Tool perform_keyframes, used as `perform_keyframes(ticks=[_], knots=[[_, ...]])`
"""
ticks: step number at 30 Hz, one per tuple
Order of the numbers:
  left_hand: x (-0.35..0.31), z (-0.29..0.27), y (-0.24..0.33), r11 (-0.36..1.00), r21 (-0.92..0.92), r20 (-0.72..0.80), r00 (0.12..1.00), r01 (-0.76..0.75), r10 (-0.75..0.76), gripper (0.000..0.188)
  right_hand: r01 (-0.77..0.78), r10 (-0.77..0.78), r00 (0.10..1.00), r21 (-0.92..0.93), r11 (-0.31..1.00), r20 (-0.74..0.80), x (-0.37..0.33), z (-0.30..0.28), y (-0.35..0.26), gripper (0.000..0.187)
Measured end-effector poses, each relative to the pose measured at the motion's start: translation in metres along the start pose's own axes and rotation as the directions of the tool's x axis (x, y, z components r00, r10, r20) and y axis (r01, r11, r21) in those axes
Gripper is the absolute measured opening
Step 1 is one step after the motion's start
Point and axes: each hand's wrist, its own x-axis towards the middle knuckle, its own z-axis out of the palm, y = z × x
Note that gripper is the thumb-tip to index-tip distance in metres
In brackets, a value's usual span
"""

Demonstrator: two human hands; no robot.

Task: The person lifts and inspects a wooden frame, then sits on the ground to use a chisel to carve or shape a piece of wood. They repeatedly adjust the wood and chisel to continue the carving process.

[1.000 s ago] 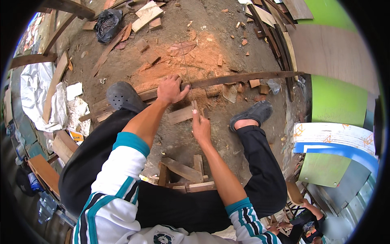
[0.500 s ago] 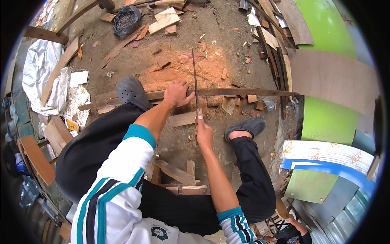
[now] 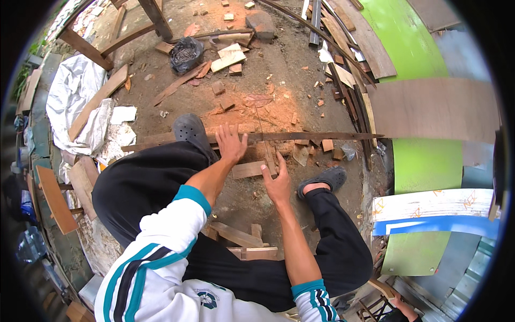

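Note:
A long narrow wooden plank lies crosswise in front of me, under my left shoe. My left hand rests on the plank with its fingers stretched out, left of a thin handsaw. The saw's blade crosses the plank and points away from me, while its wooden handle is on the near side. Around the handle's near end, my right hand is open, thumb and forefinger apart. A short wood offcut lies just left of that handle.
Orange sawdust and wood scraps cover the ground beyond the plank. A black bag and a white sack are at the left. Dark timber strips and green panels line the right. Another person's arm shows at lower right.
My right hand has opened from its grip on the saw handle. My left hand's fingers have straightened, and it has moved slightly away from the blade. The view has shifted.

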Motion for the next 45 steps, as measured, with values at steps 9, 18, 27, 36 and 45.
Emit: perform_keyframes(ticks=[9, 18, 27, 36, 45], knots=[[0.012, -0.032, -0.006, 0.954, 0.276, 0.744, 0.654, -0.115, -0.136, 0.133, -0.037, 0.038, 0.998, -0.012, 0.999, 0.052, -0.023, 0.003, -0.014, 0.053], [0.014, -0.027, -0.001, 0.942, 0.301, 0.771, 0.620, -0.149, -0.148, 0.139, -0.018, 0.018, 1.000, 0.011, 1.000, -0.018, -0.073, -0.023, -0.028, 0.051], [0.023, -0.033, -0.001, 0.942, 0.287, 0.811, 0.567, -0.175, -0.142, 0.144, -0.012, 0.012, 1.000, 0.004, 1.000, -0.018, -0.049, -0.018, -0.025, 0.051], [0.025, -0.031, 0.005, 0.935, 0.308, 0.805, 0.572, -0.176, -0.158, 0.140, 0.074, -0.080, 0.991, -0.059, 0.996, -0.108, -0.002, 0.009, -0.008, 0.055], [0.015, -0.018, -0.016, 0.946, 0.285, 0.751, 0.650, -0.157, -0.118, 0.142, 0.007, -0.008, 1.000, -0.057, 0.998, -0.023, -0.097, -0.030, -0.050, 0.057]])
